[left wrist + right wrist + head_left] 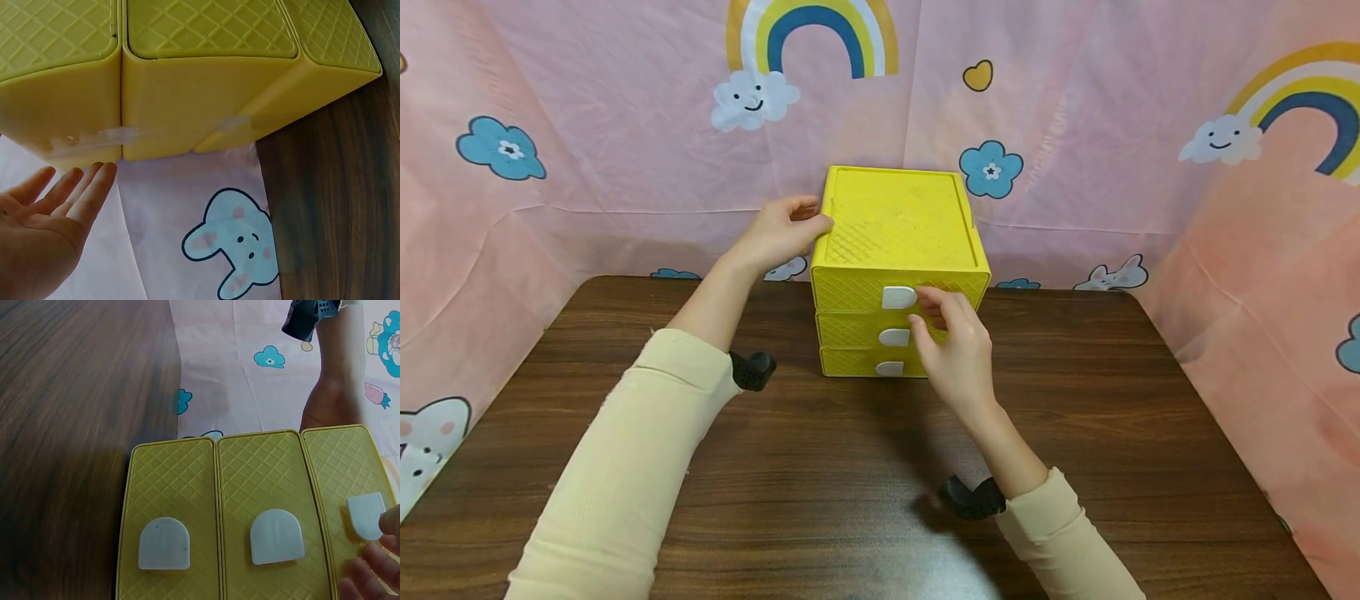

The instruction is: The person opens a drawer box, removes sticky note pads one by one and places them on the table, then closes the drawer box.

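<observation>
Yellow box [902, 221] standing at the far middle of the worktop [812, 500], lightly attended.
Judged risk: the left hand [778, 237] is bracing so lightly that a hard tug at the near face could be dragging or tipping the box, and weak tape [112, 135] on its left side could be letting the tiers [847, 331] part; the left hand is lying loosely spread, thumb touching the top's left edge, while the right hand [958, 354] is hovering at the top handle [898, 297], fingers bent, thumb narrowly apart, gripping nothing, fingertip contact being unconfirmed.
</observation>
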{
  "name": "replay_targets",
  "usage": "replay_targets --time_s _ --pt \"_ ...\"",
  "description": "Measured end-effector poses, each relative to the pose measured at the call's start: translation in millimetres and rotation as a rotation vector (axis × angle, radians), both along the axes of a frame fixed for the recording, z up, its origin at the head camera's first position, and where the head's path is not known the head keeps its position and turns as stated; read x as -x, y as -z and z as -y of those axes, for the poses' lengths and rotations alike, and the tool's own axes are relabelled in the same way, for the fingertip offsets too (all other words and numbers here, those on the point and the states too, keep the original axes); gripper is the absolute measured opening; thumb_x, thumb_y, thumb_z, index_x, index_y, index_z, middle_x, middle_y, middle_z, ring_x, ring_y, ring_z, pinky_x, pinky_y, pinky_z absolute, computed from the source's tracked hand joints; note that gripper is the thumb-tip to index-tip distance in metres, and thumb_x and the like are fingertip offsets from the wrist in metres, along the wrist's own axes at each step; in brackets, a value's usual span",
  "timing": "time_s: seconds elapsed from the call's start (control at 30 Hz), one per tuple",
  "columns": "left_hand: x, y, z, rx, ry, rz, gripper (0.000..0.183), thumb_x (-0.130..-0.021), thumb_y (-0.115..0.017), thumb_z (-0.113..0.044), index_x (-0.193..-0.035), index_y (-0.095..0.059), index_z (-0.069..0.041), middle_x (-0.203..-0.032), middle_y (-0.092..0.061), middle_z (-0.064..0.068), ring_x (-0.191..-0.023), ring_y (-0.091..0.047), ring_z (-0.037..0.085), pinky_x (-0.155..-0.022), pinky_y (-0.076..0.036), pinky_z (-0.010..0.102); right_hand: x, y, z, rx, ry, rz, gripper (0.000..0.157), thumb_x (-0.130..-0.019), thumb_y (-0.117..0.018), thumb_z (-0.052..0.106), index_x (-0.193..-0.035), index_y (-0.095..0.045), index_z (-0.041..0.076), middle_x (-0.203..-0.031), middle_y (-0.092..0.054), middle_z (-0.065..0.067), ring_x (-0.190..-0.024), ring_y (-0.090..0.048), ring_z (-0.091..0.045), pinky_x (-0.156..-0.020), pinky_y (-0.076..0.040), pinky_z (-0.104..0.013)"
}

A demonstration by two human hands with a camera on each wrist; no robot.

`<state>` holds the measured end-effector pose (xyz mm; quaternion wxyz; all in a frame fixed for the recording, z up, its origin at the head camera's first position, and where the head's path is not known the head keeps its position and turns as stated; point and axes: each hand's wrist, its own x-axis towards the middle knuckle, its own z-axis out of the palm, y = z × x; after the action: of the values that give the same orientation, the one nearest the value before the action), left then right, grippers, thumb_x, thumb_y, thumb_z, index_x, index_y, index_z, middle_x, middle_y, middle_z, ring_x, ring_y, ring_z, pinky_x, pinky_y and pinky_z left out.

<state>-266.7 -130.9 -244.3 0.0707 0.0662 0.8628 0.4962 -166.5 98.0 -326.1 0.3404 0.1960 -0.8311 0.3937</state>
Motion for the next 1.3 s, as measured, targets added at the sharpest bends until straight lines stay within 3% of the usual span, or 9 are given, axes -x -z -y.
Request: replay_targets --time_s 0.2,0.63,0.9,1.3 --pt "1.3 0.6 -4 -0.06 -0.004 0.022 0.058 -0.092 -0.047 -0.027 -0.144 -0.031 -0.008 -0.14 -0.041 0.011 -0.112 -0.055 0.022 -0.088 -0.051 0.031 1.3 -1.6 2 0.031 -0.002 0.01 0.024 -0.082 -0.065 0.005 -0.106 -0.063 0.003 -0.093 -0.061 -0.008 -0.086 -0.06 -0.016 -0.074 -0.052 -0.024" --pt "0.1 1.6 -4 -0.087 0.016 0.015 0.058 -0.092 -0.046 -0.026 -0.145 -0.027 -0.009 -0.14 -0.042 0.009 -0.111 -0.055 0.022 -0.085 -0.052 0.035 5.8 -5.5 11 0.055 0.074 0.009 0.014 -0.082 -0.065 0.006 -0.095 -0.063 0.003 -0.085 -0.061 -0.007 -0.078 -0.06 -0.015 -0.07 -0.052 -0.022" --pt "-1.0 0.6 -4 -0.086 0.018 0.018 0.058 -0.093 -0.046 -0.028 -0.145 -0.028 -0.009 -0.14 -0.041 0.008 -0.112 -0.055 0.022 -0.085 -0.052 0.035 9.4 -5.7 16 0.029 0.144 -0.028 0.012 -0.081 -0.067 0.006 -0.091 -0.06 0.004 -0.082 -0.058 -0.008 -0.073 -0.059 -0.019 -0.066 -0.051 -0.029" --pt "-0.2 2.4 -3 -0.088 0.018 0.023 0.057 -0.093 -0.046 -0.028 -0.144 -0.029 -0.011 -0.139 -0.042 0.008 -0.109 -0.056 0.021 -0.084 -0.052 0.034 12.8 -5.5 17 0.034 0.166 -0.068 0.009 -0.08 -0.068 0.008 -0.085 -0.062 0.004 -0.077 -0.059 -0.007 -0.068 -0.059 -0.017 -0.062 -0.051 -0.029"
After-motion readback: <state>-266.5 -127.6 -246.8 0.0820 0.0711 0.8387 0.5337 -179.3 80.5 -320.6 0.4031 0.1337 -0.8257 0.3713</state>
